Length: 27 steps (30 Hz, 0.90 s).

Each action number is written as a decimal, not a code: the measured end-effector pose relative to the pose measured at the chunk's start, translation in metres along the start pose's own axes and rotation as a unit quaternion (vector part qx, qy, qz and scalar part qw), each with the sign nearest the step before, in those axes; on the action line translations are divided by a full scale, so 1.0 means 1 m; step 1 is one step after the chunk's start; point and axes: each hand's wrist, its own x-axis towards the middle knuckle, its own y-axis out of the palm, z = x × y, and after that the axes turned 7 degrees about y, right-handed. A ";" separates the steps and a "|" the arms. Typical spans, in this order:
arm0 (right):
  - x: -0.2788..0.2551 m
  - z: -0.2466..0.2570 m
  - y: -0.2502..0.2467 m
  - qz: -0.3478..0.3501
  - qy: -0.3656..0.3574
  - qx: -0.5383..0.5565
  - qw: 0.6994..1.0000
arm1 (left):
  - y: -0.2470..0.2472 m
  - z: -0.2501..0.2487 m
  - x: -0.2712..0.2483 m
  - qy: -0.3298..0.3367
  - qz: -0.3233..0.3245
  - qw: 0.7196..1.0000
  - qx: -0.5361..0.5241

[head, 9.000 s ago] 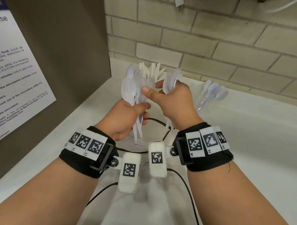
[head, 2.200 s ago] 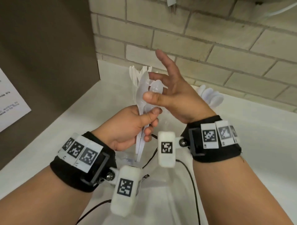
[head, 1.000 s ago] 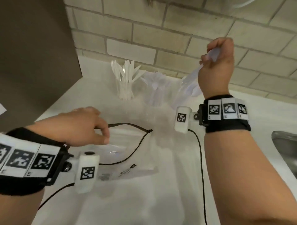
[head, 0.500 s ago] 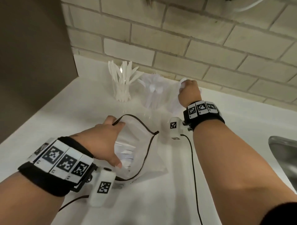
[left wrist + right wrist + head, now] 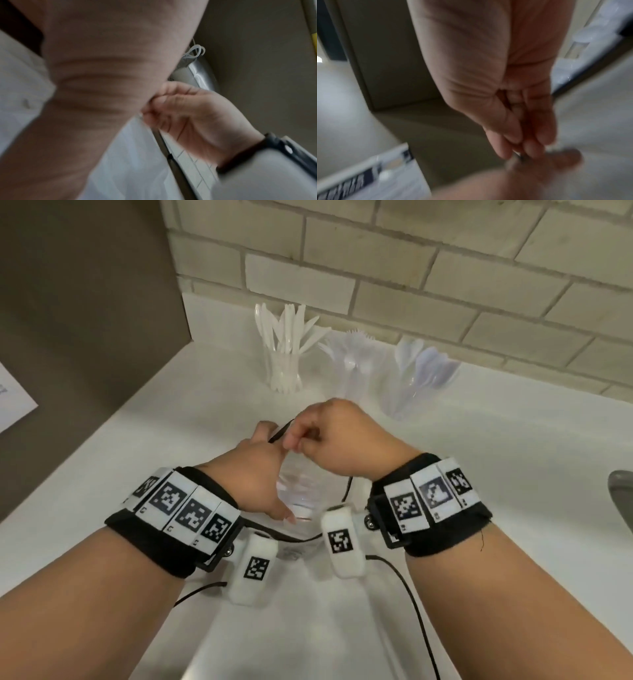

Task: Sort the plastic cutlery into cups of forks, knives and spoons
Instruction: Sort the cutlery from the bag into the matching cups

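Both hands at the clear bag (image 5: 305, 491) — right hand (image 5: 342, 436) pinches its dark rim (image 5: 279, 433), left hand (image 5: 253, 470) grips the near edge.

Both forearms are bare, no sleeves. Each wrist wears a wide black fabric band (image 5: 161, 537), and across the top of each band runs a row of white tiles printed with black square-code markers (image 5: 186, 510). The right wrist's band (image 5: 442, 529) carries the same kind of tiles (image 5: 433, 496); a loose thread hangs from its edge. On the inner side of each band a black bracket with a silver screw (image 5: 369, 517) holds a rounded white pod. The left pod (image 5: 253, 568) and the right pod (image 5: 340, 542) each bear one black code marker. A thin black cable (image 5: 416, 611) trails from the right pod, and another (image 5: 197, 590) from the left.
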 end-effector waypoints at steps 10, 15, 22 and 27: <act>-0.017 -0.004 0.047 0.190 0.103 -0.171 0.961 | 0.005 0.007 -0.029 -0.062 0.044 0.997 0.024; -0.018 0.002 0.058 0.203 0.097 -0.181 0.957 | 0.013 0.011 -0.027 -0.018 0.004 0.999 -0.045; -0.015 0.000 0.057 0.203 0.105 -0.207 0.951 | 0.006 0.025 -0.030 -0.030 0.010 0.999 -0.033; -0.017 0.003 0.067 0.229 0.101 -0.219 0.943 | 0.010 0.021 -0.029 -0.041 0.009 0.999 -0.033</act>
